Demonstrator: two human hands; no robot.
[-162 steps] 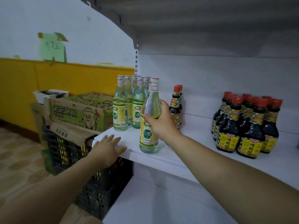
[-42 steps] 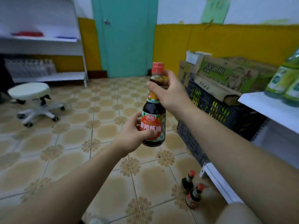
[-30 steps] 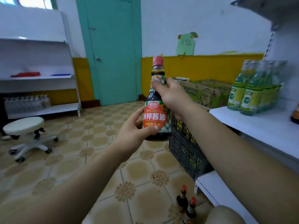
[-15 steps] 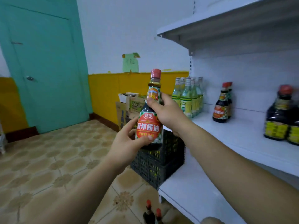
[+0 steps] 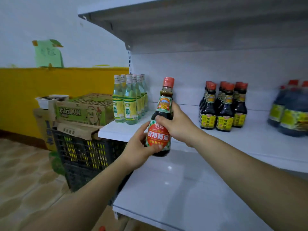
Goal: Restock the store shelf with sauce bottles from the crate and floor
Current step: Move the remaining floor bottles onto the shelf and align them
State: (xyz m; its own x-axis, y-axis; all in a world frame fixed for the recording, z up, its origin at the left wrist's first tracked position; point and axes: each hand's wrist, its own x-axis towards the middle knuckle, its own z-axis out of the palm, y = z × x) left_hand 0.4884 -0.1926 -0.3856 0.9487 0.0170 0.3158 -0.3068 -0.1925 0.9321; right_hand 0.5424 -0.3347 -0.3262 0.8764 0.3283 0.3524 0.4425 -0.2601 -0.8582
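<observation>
**Restocking soy sauce: one bottle mid-air, here's what I'd watch**

Both hands are on the soy sauce bottle (image 5: pixel 159 135). The left hand (image 5: pixel 138 150) is wrapped round the lower body with the thumb across the label, and the right hand (image 5: pixel 178 124) grips the shoulder and neck. The bottle is upright, held in the air just in front of the shelf (image 5: pixel 250 142), level with its front edge. It sits over the gap between the clear bottles (image 5: pixel 128 100) at the left end and the small dark bottles (image 5: pixel 223 107) further right.

What could go wrong, imo:
- It looks like glass and there's tile floor (image 5: pixel 25 172) below, so letting go with one hand too early could end badly.
- The shelf looks smooth and glossy. Put down too near the front edge, the bottle could get nudged off.
- Swinging in at an angle could clip the clear bottles, which are packed tight near the left corner and could go down like dominoes.

Room stuff: the white shelving has an upper shelf (image 5: pixel 183 22) overhead and a lower shelf (image 5: pixel 175 189) underneath. Bigger dark bottles (image 5: pixel 291 114) stand at the far right. A black crate (image 5: pixel 83 152) sits beside the left end with a cardboard box (image 5: pixel 83 110) on top, against a yellow and white wall with a green paper note (image 5: pixel 48 54).
</observation>
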